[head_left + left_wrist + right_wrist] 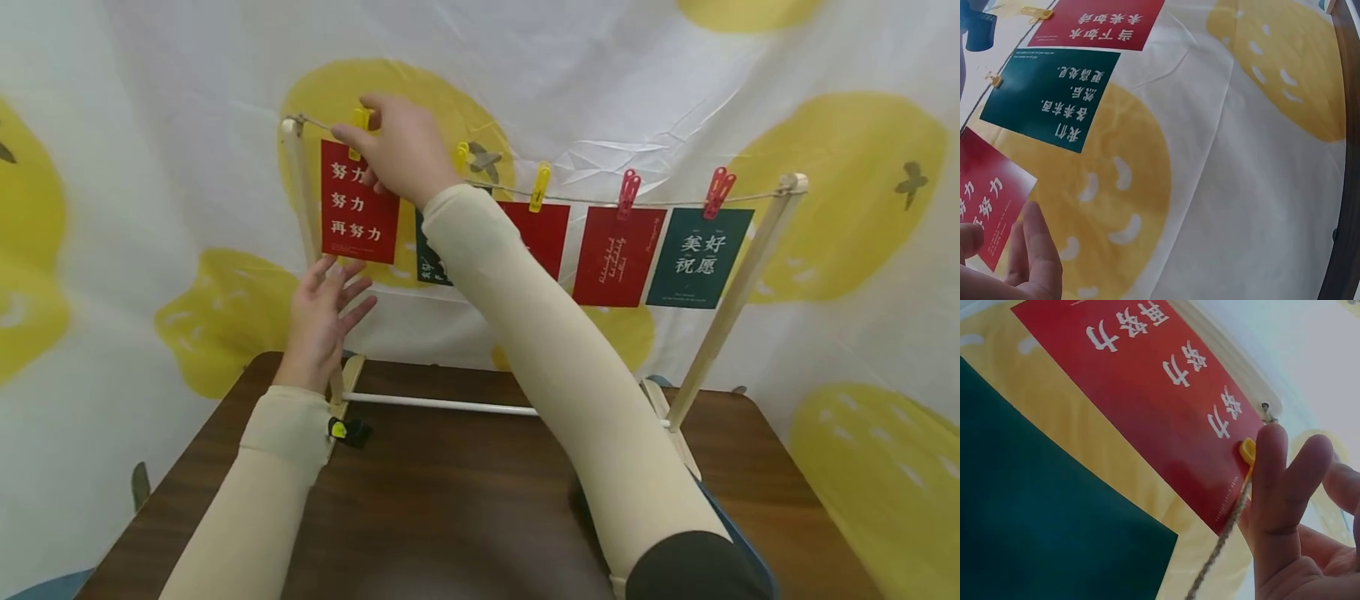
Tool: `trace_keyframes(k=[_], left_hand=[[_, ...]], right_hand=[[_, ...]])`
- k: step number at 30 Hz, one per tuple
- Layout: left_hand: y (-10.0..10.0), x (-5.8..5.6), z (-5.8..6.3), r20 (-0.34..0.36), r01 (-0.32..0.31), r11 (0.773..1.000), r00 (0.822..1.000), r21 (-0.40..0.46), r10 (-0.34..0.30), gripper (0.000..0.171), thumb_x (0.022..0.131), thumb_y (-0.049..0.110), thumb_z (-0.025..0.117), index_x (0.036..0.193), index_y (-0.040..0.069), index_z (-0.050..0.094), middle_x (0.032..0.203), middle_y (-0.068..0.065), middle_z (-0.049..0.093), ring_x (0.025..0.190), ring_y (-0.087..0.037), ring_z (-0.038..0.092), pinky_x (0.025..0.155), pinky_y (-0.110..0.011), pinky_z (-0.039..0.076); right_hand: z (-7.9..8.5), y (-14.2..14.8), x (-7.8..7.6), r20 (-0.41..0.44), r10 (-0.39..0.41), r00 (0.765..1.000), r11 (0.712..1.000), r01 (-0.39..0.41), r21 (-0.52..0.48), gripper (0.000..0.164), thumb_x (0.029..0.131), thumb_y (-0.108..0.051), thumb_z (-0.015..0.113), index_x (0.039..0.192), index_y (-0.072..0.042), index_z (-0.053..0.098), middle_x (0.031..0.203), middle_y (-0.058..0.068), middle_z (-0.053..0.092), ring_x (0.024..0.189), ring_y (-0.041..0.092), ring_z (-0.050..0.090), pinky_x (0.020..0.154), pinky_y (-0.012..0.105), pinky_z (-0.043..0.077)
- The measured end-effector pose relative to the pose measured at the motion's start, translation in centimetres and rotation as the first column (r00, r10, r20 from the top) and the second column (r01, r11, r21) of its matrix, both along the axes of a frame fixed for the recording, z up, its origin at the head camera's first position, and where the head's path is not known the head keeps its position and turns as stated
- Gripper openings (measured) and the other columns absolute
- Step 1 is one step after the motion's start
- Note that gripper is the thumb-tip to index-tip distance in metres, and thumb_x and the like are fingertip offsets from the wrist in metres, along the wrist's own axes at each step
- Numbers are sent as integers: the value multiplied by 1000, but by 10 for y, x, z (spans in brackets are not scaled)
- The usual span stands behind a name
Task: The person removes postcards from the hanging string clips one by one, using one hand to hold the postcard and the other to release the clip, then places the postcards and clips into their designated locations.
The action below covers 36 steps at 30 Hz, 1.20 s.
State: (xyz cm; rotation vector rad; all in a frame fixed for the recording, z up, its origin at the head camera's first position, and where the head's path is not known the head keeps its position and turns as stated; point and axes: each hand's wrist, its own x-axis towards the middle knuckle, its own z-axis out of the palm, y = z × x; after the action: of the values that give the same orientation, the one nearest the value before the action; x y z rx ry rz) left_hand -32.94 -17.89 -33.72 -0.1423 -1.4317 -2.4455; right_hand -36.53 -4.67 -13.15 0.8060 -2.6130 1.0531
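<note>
In the head view a red card (358, 212) with white characters hangs at the left end of a string, under a yellow clip (356, 153). My right hand (408, 150) is up at that clip, thumb and forefinger spread on either side of it. The right wrist view has the clip (1247, 451) right by the fingertips, over the red card (1141, 406). Below the card is my left hand (318, 321), fingers spread and palm up. From the left wrist, the thumb and fingers of my left hand (1029, 262) lie close about the card's lower corner (1007, 194).
Further along the string (1213, 556) hang a dark green card (1054, 94), two red cards and another green card (699, 258), on yellow and red clips. Wooden posts (731, 308) and a white bar (442, 403) form the rack on a brown table (450, 483). Behind is a lemon-print cloth.
</note>
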Motion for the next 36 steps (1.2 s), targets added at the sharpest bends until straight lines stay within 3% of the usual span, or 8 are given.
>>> trace_keyframes(k=[9, 15, 25, 36], left_hand=[[-4, 10, 3, 20, -84, 996, 996, 4, 84, 46, 100, 33, 63, 140, 14, 50, 120, -9, 62, 101, -21, 64, 81, -28, 59], [1, 14, 1, 5, -126, 992, 992, 25, 126, 38, 96, 30, 66, 128, 11, 58, 104, -7, 66, 86, -18, 65, 72, -26, 59], [2, 17, -4, 10, -164, 985, 986, 59, 164, 31, 95, 27, 65, 120, 9, 61, 97, -5, 67, 82, -16, 63, 69, -24, 58], [1, 18, -10, 22, -168, 983, 986, 71, 167, 34, 94, 27, 67, 121, 7, 62, 97, -7, 68, 82, -16, 62, 69, -25, 59]], right_hand=[[0, -16, 1, -3, -26, 1000, 999, 26, -43, 60, 102, -43, 57, 155, -20, 41, 112, -2, 65, 64, 13, 66, 63, 23, 55], [-2, -20, 2, 27, -39, 999, 991, 42, -128, 39, 103, -35, 57, 139, -18, 57, 102, -2, 65, 65, 14, 64, 61, 24, 54], [-9, -20, 2, -26, -9, 1000, 962, 1, -272, 9, 101, -20, 61, 105, -12, 57, 93, 2, 60, 68, 17, 63, 63, 23, 54], [-10, -16, 1, -136, -14, 991, 919, -41, -391, 9, 102, -14, 60, 96, -9, 57, 91, 1, 58, 65, 17, 62, 62, 22, 53]])
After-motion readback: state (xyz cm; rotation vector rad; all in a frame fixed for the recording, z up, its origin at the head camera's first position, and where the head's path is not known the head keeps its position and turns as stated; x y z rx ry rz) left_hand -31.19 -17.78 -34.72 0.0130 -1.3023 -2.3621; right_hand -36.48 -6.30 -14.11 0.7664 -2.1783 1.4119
